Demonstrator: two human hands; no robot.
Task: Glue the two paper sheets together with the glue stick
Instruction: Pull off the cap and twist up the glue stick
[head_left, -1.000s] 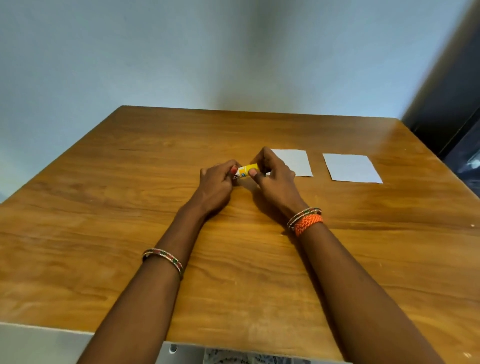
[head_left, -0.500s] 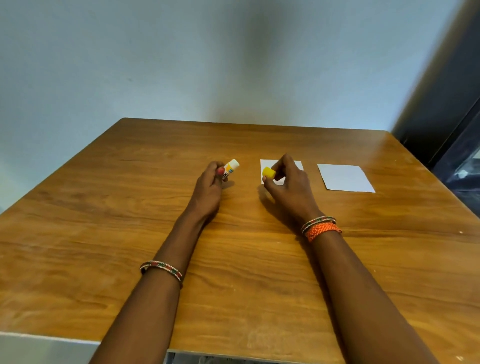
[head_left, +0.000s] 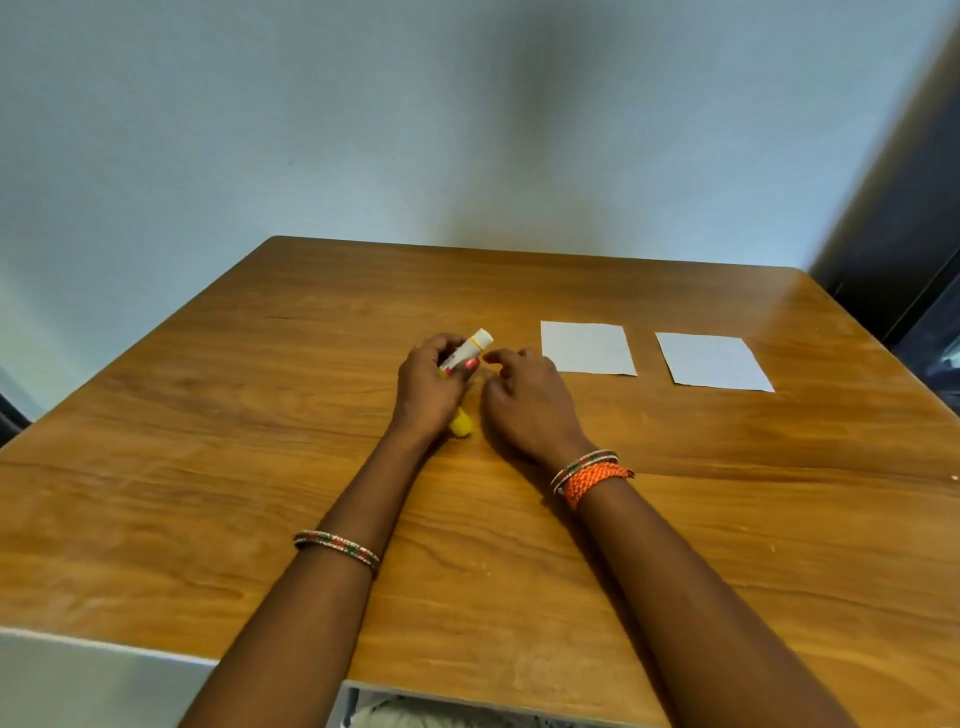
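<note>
Left hand (head_left: 431, 379) grips the uncapped glue stick (head_left: 470, 349); right hand (head_left: 524, 395) is loosely open, empty; cap (head_left: 460, 422) lies between the wrists, two sheets (head_left: 587, 347) to the right.

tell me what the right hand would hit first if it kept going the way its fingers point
The right hand points up-left toward the uncapped tip of the glue stick held in the left hand. It would likely meet that tip first, though depth is hard to judge from one view.

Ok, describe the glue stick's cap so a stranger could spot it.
On the wooden table, look beside the left hand, which holds the glue stick. The yellow cap lies on the table against that wrist: small, bright yellow, unlike the two white paper sheets farther right.
</note>
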